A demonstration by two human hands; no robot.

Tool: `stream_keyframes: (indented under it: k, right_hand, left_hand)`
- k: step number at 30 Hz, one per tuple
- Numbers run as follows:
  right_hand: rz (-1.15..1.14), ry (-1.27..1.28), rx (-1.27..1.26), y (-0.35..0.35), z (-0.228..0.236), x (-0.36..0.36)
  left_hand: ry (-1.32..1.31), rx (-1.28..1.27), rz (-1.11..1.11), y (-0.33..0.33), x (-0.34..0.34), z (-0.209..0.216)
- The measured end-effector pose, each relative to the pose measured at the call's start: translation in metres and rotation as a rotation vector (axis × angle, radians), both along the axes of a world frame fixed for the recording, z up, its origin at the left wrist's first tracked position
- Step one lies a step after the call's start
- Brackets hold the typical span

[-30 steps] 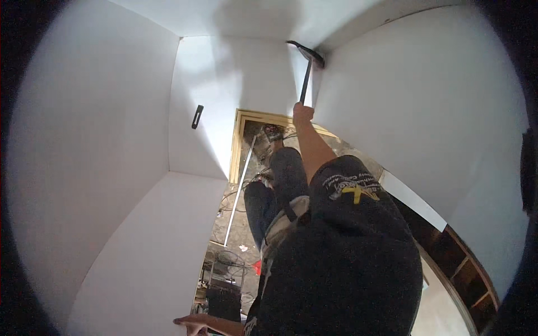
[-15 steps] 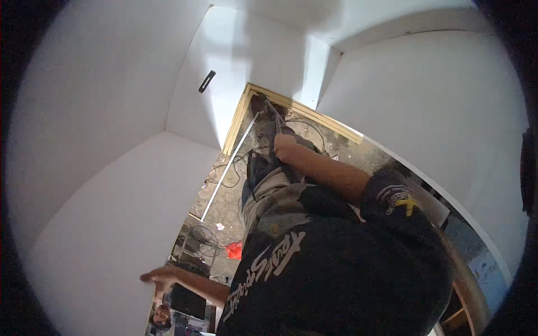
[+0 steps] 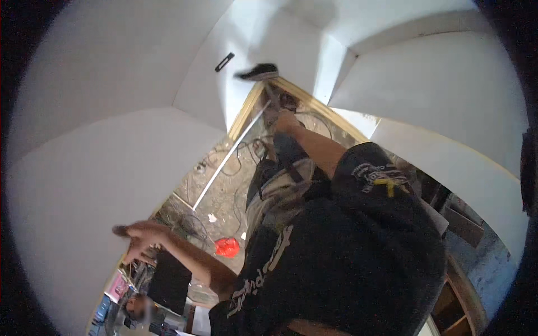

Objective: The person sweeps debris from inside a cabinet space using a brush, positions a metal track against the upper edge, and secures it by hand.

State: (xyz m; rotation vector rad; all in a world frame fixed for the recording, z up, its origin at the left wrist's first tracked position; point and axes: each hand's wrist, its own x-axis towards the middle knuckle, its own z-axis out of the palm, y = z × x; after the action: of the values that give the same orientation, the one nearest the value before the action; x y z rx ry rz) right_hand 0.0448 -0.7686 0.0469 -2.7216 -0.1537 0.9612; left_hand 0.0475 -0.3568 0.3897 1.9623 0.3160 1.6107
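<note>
My left hand (image 3: 143,239) is spread, fingers apart, close to the edge of a large white panel (image 3: 95,185); contact is unclear. My right hand (image 3: 286,121) is closed, reaching ahead past my leg around a thin greyish thing (image 3: 272,96) that points toward the frame corner. Blur hides its kind. Pale wooden strips (image 3: 319,107) form a corner round an opening in the white panels. Just beyond that corner a black shoe (image 3: 259,73) with a light sole appears over the white surface. A black slotted piece (image 3: 225,62) lies on that surface.
A long white strip (image 3: 227,159) crosses the dirty floor (image 3: 221,187), among dark cables (image 3: 240,151). A red plastic bag (image 3: 227,247) lies near my left forearm. Another person (image 3: 136,307) is at lower left. White panels rise on both sides.
The black shoe has come into view at the wooden corner. My left hand has moved left and up with fingers spread wider. My right hand has reached slightly farther ahead. The view has shifted.
</note>
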Motion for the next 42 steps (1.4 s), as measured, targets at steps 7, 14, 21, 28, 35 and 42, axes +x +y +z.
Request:
stream_keyframes:
  k: [7, 14, 21, 28, 35, 42]
  right_hand:
    - [0.036, 0.453, 0.188, 0.048, 0.006, -0.099]
    - [-0.216, 0.237, 0.086, 0.012, 0.114, -0.143]
    - [-0.611, 0.195, -0.021, -0.082, 0.110, -0.219]
    - [-1.198, 0.147, -0.307, -0.130, 0.157, -0.361]
    - [-1.682, -0.075, -0.279, -0.234, 0.154, -0.349]
    - [-1.822, -0.209, 0.012, -0.378, 0.058, -0.233]
  left_hand:
    - [-0.075, 0.009, -0.139, 0.006, 0.016, -0.023]
    - [-0.124, -0.209, -0.244, -0.013, 0.014, -0.011]
    - [-0.147, -0.025, -0.039, -0.009, 0.020, -0.005]
    - [-0.276, 0.053, -0.270, -0.057, 0.053, -0.006]
    - [-0.161, 0.125, -1.037, -0.286, 0.043, 0.012]
    - [0.102, 0.539, -1.822, -0.600, -0.034, 0.063]
